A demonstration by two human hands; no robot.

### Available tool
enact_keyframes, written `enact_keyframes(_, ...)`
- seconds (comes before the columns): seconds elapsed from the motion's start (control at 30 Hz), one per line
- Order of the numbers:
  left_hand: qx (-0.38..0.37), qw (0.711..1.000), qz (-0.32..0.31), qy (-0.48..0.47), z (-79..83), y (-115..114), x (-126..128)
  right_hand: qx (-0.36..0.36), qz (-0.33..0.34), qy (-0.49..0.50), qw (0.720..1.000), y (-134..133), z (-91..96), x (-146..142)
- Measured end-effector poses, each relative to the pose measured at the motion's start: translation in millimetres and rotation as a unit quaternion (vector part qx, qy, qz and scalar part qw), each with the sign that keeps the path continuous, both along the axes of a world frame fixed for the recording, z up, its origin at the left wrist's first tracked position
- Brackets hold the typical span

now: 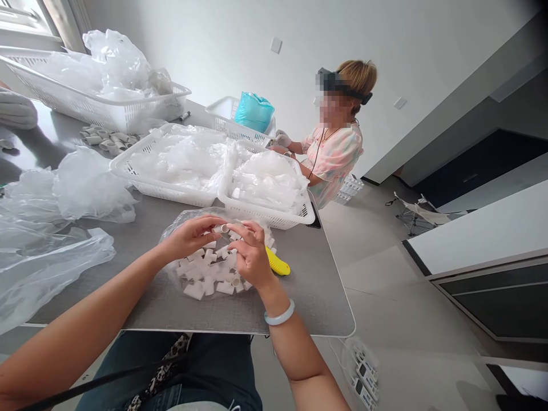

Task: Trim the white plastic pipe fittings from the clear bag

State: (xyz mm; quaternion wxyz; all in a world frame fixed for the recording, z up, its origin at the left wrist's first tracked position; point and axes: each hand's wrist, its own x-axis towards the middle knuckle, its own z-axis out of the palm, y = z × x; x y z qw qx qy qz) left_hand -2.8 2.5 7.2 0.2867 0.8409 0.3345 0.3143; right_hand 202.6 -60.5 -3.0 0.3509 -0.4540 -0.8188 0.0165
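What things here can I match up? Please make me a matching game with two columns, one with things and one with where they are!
Things:
1. bracelet
2. teal bag
3. yellow object
4. white tubes

Places:
A. on a clear bag
B. in a white basket
C. around the right wrist
D. beside the right hand

Pairs: 1-C, 2-B, 3-D, 4-A

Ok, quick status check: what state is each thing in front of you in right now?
Left hand: fingers curled on white tube piece.
Right hand: fingertips pinching that piece.
Clear plastic bag: lying flat, loaded.
Loose white tube pieces: heaped on the bag.
White basket: full of clear bagged contents.
Yellow object: lying beside the bag.
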Motion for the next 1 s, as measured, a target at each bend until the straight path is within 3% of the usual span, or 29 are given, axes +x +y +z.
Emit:
enact_keyframes(0.1, -0.016, 1.0, -0.023, 0.004, 1.8, -4, 1, 0.003, 0.019, -0.051, 0.998, 2, -6.3, -3)
enact_keyframes(0.27, 0.091, 0.995, 0.008, 0.05, -13.6, -6, 8, 0.012, -0.012, -0.084, 0.996, 3, -18.5, -16)
enact_keyframes(0.37, 0.183, 0.981, 0.031, 0.06, -23.0, -6, 12, -0.01, -0.022, -0.047, 0.999, 1, -20.1, -24)
enact_keyframes(0.47, 0.285, 0.957, 0.013, 0.056, -23.0, -6, 12, -0.1, 0.003, 0.078, 0.992, -1, -15.6, -28)
enact_keyframes(0.53, 0.324, 0.944, 0.002, 0.066, -20.6, -4, 11, -0.197, 0.054, 0.22, 0.954, 0, -11.5, -29)
enact_keyframes(0.63, 0.332, 0.939, 0.009, 0.083, -20.1, -1, 8, -0.33, 0.122, 0.422, 0.835, 2, -6.8, -26)
enact_keyframes(0.7, 0.315, 0.945, 0.034, 0.075, -22.1, 1, 7, -0.362, 0.122, 0.506, 0.773, 4, -4.0, -24)
enact_keyframes(0.77, 0.273, 0.958, 0.077, 0.044, -24.0, 2, 7, -0.34, 0.082, 0.558, 0.752, 4, -0.6, -20)
enact_keyframes(0.83, 0.2, 0.972, 0.123, -0.004, -23.5, 0, 9, -0.286, 0.021, 0.573, 0.768, 1, 2.9, -17)
enact_keyframes(0.93, 0.025, 0.981, 0.162, -0.103, -16.0, -7, 15, -0.137, -0.036, 0.443, 0.885, -2, 4.8, -14)
enact_keyframes(1.0, -0.149, 0.956, 0.148, -0.204, -7.5, -12, 18, -0.029, -0.032, 0.313, 0.949, -3, 2.2, -13)
